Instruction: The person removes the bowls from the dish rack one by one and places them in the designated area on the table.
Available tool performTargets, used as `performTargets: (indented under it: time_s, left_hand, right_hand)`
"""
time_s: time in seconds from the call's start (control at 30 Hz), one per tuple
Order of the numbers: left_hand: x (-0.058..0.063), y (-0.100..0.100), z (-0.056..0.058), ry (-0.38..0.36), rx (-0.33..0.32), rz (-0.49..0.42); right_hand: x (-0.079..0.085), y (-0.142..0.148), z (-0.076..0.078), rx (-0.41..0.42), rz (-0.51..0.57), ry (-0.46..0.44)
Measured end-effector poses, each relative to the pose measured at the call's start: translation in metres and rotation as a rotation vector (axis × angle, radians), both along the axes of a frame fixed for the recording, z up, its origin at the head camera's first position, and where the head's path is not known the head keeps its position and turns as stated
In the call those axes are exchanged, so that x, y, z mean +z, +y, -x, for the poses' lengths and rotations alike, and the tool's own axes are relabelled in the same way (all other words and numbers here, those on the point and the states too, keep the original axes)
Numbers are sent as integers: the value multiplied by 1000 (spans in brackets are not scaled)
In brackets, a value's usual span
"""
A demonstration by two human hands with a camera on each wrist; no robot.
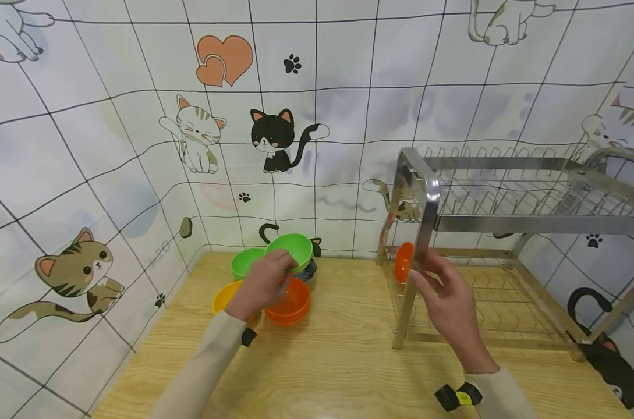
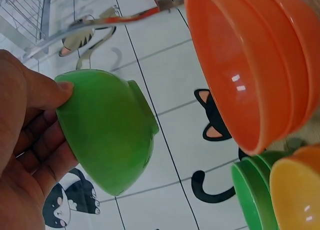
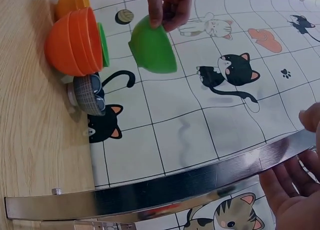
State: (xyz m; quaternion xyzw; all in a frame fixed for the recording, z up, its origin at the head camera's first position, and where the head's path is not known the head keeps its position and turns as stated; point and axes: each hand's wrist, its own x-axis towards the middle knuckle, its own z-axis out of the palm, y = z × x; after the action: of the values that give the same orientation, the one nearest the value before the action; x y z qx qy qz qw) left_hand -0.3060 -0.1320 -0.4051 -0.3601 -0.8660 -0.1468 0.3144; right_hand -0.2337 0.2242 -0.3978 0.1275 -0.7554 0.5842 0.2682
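My left hand (image 1: 264, 280) pinches a green bowl (image 2: 107, 130) at its rim, thumb outside and fingers inside. The bowl is raised above the other bowls and tilted. Below it are stacked orange bowls (image 1: 290, 302), a yellow bowl (image 1: 223, 297) partly hidden by the hand, and more green bowls (image 1: 243, 263). A dark patterned bowl (image 3: 89, 95) sits beside the orange stack. On the right, my right hand (image 1: 447, 297) is at the front left post of a metal dish rack (image 3: 165, 187), its thumb and fingers on either side of the post.
The two-tier rack stands on a wooden table (image 1: 343, 361) at the right. An orange bowl (image 1: 403, 262) stands on edge in its lower tier, at the left end. Behind and to the left rises a tiled wall covering (image 1: 343, 116) with cartoon cats.
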Motion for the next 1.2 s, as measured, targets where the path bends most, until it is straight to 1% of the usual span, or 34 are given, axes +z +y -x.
performTargets:
  time_s: [0.1, 0.27, 0.5, 0.67, 0.87, 1.1, 1.2]
  left_hand:
    - [1, -7, 5, -26, 41, 7]
    - [2, -20, 16, -61, 82, 12]
    - [2, -42, 35, -64, 166, 42]
    - [0, -56, 48, -99, 215, 73]
    - [-3, -66, 59, -199, 272, 143]
    - [-3, -71, 62, -341, 321, 212]
    - [-6, -73, 65, -383, 337, 233]
  right_hand:
    - [0, 0, 3, -38, 13, -30]
    - [1, 2, 5, -97, -20, -61]
    - [2, 9, 7, -82, -73, -61]
    - [1, 11, 9, -100, -120, -69]
    - [2, 10, 9, -96, -117, -74]
    - [4, 8, 5, -91, -99, -88]
    - [5, 7, 4, -87, -97, -99]
